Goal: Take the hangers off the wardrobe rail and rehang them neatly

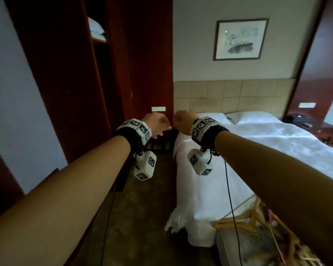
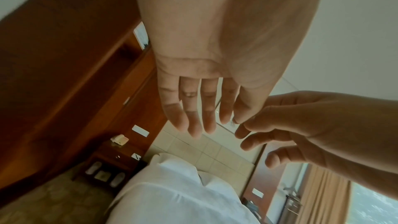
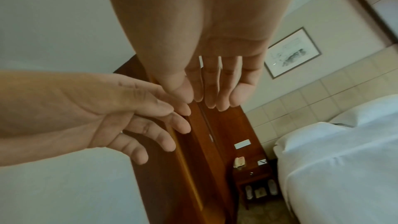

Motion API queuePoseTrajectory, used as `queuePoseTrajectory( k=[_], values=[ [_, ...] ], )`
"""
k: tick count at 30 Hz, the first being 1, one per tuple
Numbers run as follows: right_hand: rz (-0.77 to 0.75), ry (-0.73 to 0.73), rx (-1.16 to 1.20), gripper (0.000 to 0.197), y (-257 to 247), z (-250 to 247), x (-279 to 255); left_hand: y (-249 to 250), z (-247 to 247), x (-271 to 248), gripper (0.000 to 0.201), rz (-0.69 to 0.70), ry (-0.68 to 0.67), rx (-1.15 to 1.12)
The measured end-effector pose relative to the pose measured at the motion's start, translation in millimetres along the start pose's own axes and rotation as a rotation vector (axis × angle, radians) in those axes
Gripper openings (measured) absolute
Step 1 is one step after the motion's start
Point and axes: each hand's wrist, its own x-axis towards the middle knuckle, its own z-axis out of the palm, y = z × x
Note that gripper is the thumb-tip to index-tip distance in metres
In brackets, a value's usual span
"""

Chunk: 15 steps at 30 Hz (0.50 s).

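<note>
Several wooden hangers (image 1: pixel 244 221) lie in a loose pile at the lower right of the head view, on a bench at the foot of the bed. The dark wooden wardrobe (image 1: pixel 69 83) stands open at the left; its rail is out of sight. My left hand (image 1: pixel 156 123) and right hand (image 1: pixel 183 121) are stretched out side by side in mid-air between wardrobe and bed, almost touching. In the left wrist view the left hand's fingers (image 2: pixel 193 117) are straight and hold nothing. In the right wrist view the right hand's fingers (image 3: pixel 211 91) are likewise straight and hold nothing.
A bed with white linen (image 1: pixel 258 150) fills the right side. A small wooden nightstand (image 3: pixel 252 173) with a phone stands between wardrobe and bed. A folded white item (image 1: pixel 95 27) lies on the wardrobe's upper shelf. A framed picture (image 1: pixel 240 39) hangs above the headboard.
</note>
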Motion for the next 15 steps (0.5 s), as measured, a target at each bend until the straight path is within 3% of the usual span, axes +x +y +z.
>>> queuePoseTrajectory(
  k=[9, 15],
  values=[
    [0.336, -0.008, 0.042, 0.029, 149, 34, 14, 41, 128, 113, 0.015, 0.078, -0.393, -0.013],
    [0.558, -0.027, 0.107, 0.030, 236, 56, -16, 76, 209, 154, 0.016, 0.175, -0.526, -0.064]
  ],
)
